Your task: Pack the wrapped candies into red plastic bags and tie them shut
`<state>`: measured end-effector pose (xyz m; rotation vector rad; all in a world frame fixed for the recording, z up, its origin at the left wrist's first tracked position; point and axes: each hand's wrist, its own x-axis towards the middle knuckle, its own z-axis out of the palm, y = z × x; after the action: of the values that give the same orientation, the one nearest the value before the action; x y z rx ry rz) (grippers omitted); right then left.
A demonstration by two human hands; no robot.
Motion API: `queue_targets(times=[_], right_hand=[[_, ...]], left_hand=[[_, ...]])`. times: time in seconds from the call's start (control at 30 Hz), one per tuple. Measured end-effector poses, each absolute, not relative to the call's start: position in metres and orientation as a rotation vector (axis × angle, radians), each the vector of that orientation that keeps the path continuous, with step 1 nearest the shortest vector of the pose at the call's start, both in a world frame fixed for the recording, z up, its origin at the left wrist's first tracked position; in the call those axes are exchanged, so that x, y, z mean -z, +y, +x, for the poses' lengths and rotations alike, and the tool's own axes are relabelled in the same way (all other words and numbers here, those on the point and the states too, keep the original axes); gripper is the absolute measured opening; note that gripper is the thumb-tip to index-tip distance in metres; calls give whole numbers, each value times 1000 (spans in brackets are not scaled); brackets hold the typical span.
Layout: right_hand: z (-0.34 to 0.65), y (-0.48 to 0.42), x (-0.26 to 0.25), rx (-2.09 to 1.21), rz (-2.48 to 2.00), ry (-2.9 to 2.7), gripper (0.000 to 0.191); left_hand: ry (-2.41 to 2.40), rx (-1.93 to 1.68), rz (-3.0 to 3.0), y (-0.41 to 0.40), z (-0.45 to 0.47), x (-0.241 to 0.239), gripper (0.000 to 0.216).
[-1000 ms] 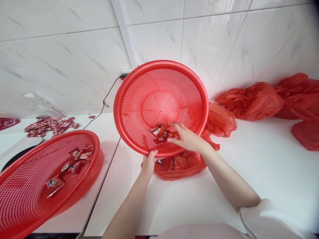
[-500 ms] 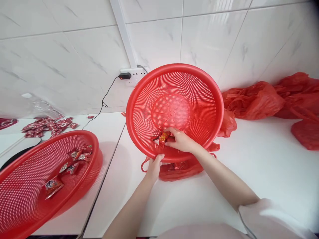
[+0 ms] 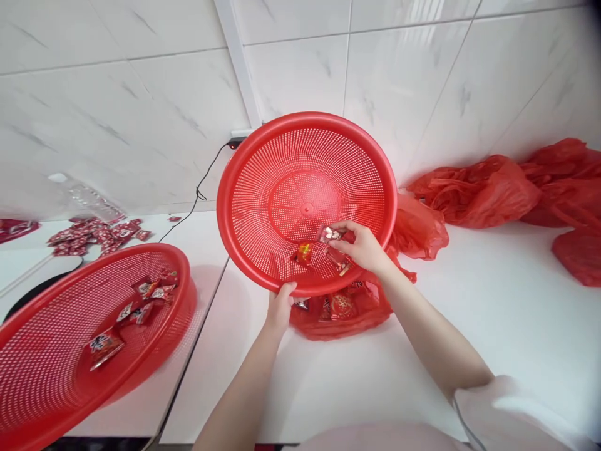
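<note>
A round red mesh basket is tipped up on edge over the white counter. My left hand grips its lower rim, fingers curled over the edge. My right hand reaches inside the basket and is closed on a few small red-wrapped candies. One loose red candy lies on the basket's lower wall, just left of that hand. Under the basket sits a red plastic bag holding more wrapped candies.
A second red mesh basket with several candy packets lies at the lower left. More packets are scattered at the far left. Crumpled red bags lie along the tiled wall at right. A black cable runs down from a wall plug.
The basket swung right, then back left and slightly up. My right hand gathered candies low in the basket and has lifted to the right with some, leaving one behind.
</note>
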<state>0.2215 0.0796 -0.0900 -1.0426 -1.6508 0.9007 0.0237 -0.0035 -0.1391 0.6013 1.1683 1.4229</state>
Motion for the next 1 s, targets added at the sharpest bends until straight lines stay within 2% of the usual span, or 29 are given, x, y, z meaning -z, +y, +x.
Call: queue_targets(times=[0.23,0.43,0.53,0.83,1.0], right_hand=[[223,83,93,-930,-1070,-1565,29],[219,81,95,-603,-1172,-1654,21],[220,80,94,-566,-1180,-1706,20],[238,66,68,-957,-894,-1871,27],[242,53,51,-950,-858,-2023,21]], left_hand=[[1158,-1459,603,2,18,145,39],[1166,-1448,615,0,20,143,39],[1178,-1451,619,0,20,143,36],[1145,-1477,568,5,16,144,36],[1138,-1509,551,6,13,139,32]])
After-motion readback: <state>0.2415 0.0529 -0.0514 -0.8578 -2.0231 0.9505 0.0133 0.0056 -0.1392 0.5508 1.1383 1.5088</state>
